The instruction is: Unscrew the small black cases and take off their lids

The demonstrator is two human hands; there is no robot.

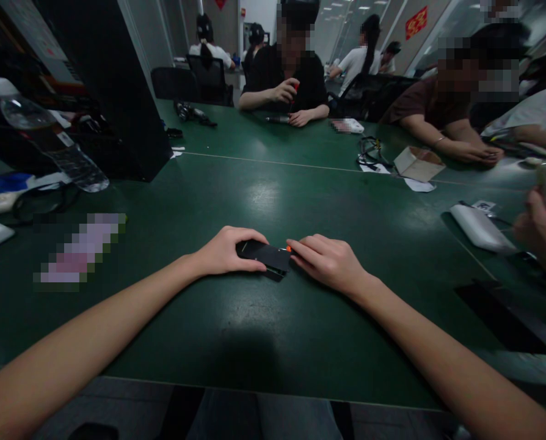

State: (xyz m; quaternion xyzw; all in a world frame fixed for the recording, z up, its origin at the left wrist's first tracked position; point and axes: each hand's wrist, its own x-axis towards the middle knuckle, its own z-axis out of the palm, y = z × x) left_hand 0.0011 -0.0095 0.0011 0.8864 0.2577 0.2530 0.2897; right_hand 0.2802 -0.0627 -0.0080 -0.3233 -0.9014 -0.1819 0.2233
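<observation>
My left hand point(229, 252) is closed around a flat black rectangular device point(266, 255), thumb on the near side and fingers on the far side. The device lies low over the green table, its right end slightly raised, with a thin gap along the near edge. At that right end, my right hand point(327, 260) pinches a small orange-handled tool point(289, 249). A short shiny shaft points from it toward the device; it looks like a small screwdriver, mostly hidden by my fingers. Whether its tip touches the device I cannot tell.
The green table point(172, 330) reaches to a co-worker point(284, 79) across from me. A plastic bottle point(55, 143) and a black pillar point(112, 91) stand left. On the right are a white device point(479, 226), an open cardboard box point(418, 164) and another person's hand point(545, 232).
</observation>
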